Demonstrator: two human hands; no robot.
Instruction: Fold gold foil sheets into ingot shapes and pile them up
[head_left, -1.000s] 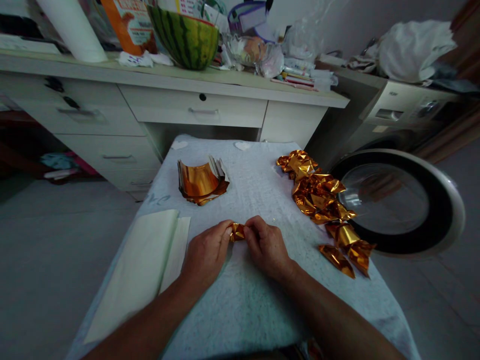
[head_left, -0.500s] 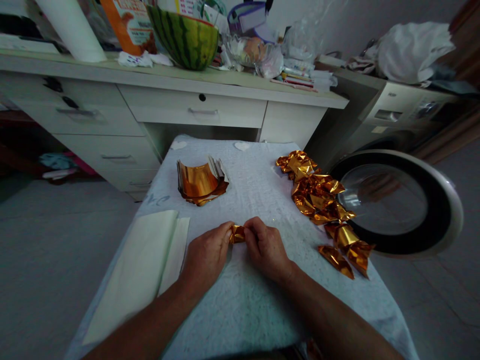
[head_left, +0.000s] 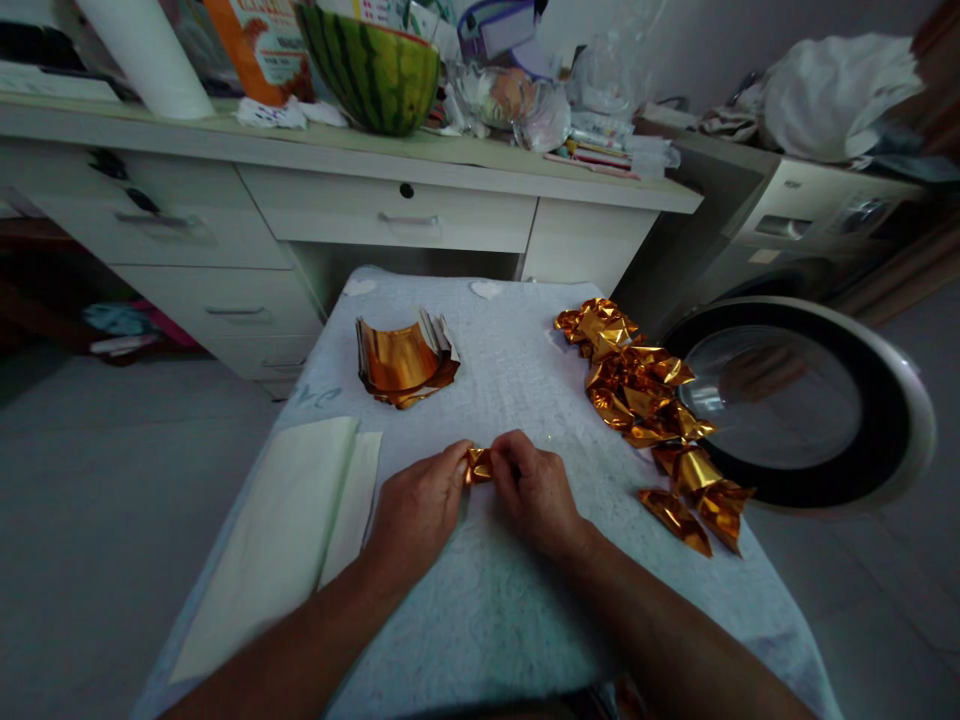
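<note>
Between my two hands is a small piece of folded gold foil paper, just above the middle of the cloth-covered table. My left hand pinches its left end, and my right hand grips the right end with curled fingers. Much of the foil is hidden behind the fingers. Beyond my left hand lies a curved stack of gold foil sheets. To the right of my right hand, several folded gold foil pieces form a loose row along the table's edge.
Folded pale sheets lie at the table's left side. Behind stands a white desk bearing a cut watermelon, a paper roll and plastic bags. At right, a washing machine's open round door sits close to the table edge.
Both hands keep their hold on the foil, and the visible part between them looks slightly narrower. The whole view has shifted a little; the stack and the folded pieces lie as before.
</note>
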